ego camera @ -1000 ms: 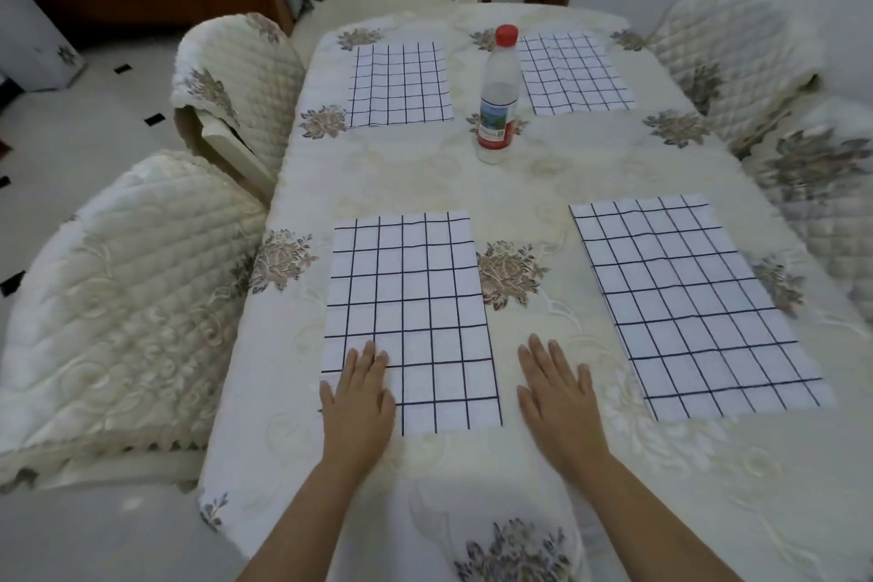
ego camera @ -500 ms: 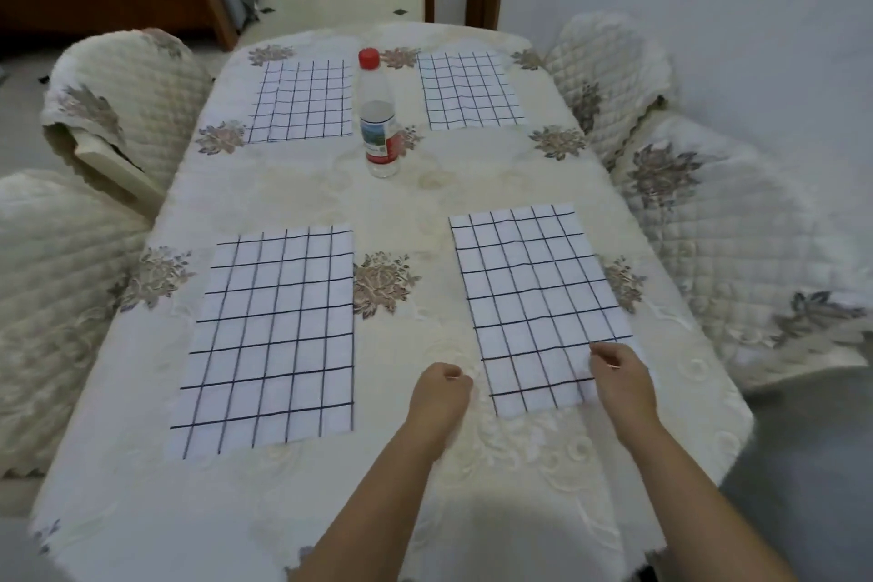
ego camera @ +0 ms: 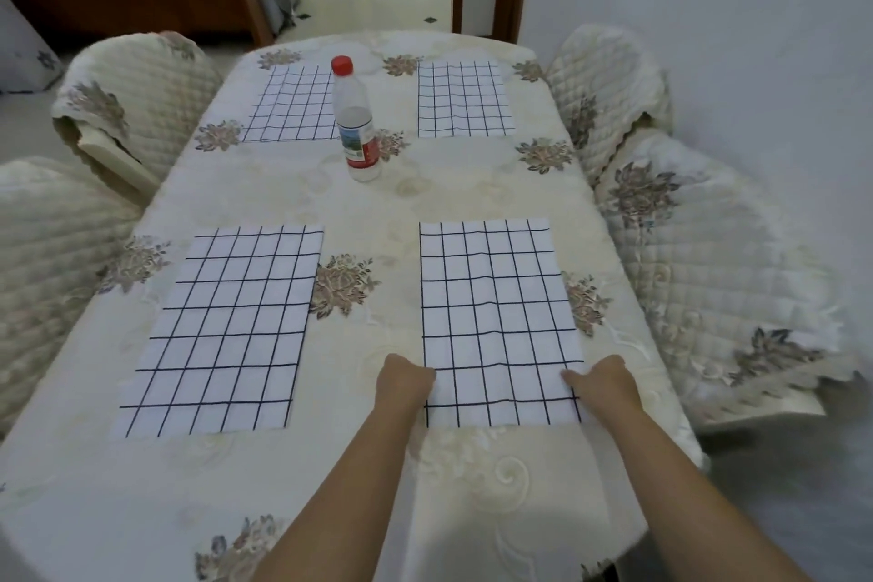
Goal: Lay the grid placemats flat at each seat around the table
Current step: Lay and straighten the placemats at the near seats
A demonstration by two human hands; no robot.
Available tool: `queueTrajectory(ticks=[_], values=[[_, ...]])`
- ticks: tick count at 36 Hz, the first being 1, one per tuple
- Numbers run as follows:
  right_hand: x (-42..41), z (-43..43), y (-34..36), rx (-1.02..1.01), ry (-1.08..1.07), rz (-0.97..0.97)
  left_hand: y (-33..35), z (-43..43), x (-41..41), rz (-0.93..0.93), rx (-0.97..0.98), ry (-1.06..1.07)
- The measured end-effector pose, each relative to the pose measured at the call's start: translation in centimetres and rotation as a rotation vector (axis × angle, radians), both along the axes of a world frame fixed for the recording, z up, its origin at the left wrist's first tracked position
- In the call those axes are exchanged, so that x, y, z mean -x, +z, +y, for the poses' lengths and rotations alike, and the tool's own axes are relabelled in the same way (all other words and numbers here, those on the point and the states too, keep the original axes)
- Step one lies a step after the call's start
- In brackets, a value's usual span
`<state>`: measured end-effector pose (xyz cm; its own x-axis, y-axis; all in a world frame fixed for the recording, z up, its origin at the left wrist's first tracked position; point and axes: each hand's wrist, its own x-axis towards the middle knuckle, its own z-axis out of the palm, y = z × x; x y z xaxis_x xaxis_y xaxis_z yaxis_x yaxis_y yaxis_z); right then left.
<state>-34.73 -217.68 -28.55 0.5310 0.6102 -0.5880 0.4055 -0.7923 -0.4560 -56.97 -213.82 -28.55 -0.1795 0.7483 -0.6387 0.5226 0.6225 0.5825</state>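
Observation:
Several white placemats with black grid lines lie on the cream floral tablecloth [ego camera: 387, 203]. The near right placemat [ego camera: 496, 317] shows faint ripples. My left hand [ego camera: 406, 380] pinches its near left edge with curled fingers. My right hand [ego camera: 604, 385] pinches its near right edge, thumb on top. The near left placemat [ego camera: 226, 331] lies flat. The far left placemat [ego camera: 293, 109] and the far right placemat [ego camera: 463, 99] lie flat at the far seats.
A plastic water bottle [ego camera: 356, 123] with a red cap stands upright mid-table, in front of the far left placemat. Quilted covered chairs stand at the left [ego camera: 127, 95] and at the right [ego camera: 699, 260]. A white wall runs close along the right side.
My hands left the near left placemat and went to the near right one. They now grip its near corners, and that mat lies straighter and nearer to me.

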Motion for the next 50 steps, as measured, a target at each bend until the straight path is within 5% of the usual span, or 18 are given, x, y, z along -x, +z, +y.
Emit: queueTrajectory(ticks=[18, 50], values=[[-1.5, 0.1, -1.4, -0.010, 0.099, -0.040, -1.8, 0.6, -1.1, 0.157, 0.089, 0.045], [0.7, 0.6, -1.9, -0.239, -0.002, 0.024, -3.0, 0.9, 1.4, 0.145, -0.147, 0.023]])
